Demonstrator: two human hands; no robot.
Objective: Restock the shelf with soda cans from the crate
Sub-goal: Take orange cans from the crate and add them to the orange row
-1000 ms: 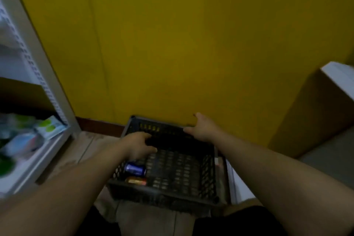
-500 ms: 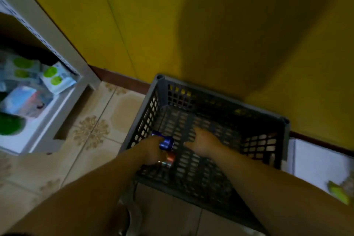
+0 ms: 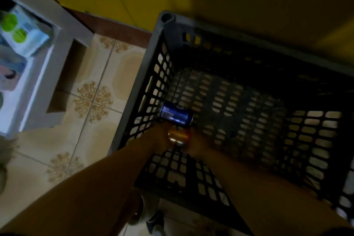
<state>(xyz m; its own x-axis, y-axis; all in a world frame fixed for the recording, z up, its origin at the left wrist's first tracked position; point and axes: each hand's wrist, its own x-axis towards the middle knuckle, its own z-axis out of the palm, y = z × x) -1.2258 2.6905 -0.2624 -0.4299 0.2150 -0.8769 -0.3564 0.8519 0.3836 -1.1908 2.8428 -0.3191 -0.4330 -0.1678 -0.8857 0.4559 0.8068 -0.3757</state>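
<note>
A dark grey lattice crate [image 3: 159, 48] stands on the tiled floor against the yellow wall. Two cans lie on their sides in its near left corner: a blue can [image 3: 176, 115] and, just in front of it, an orange can [image 3: 178, 135]. Both my arms reach down into the crate. My left hand [image 3: 160, 136] is against the left side of the orange can and seems to grip it. My right hand [image 3: 197, 142] touches that can's right end; its fingers are blurred and dark. The white shelf [image 3: 57, 48] stands to the left.
The shelf's bottom level holds white packs with green circles [image 3: 21, 34] and other packets. Patterned beige floor tiles [image 3: 92, 99] lie between shelf and crate. The rest of the crate floor is bare lattice. A dark red skirting runs along the wall.
My view has dropped closer over the crate. Both hands have drawn back to the near left corner and now flank the orange can; the blue can lies free beyond them.
</note>
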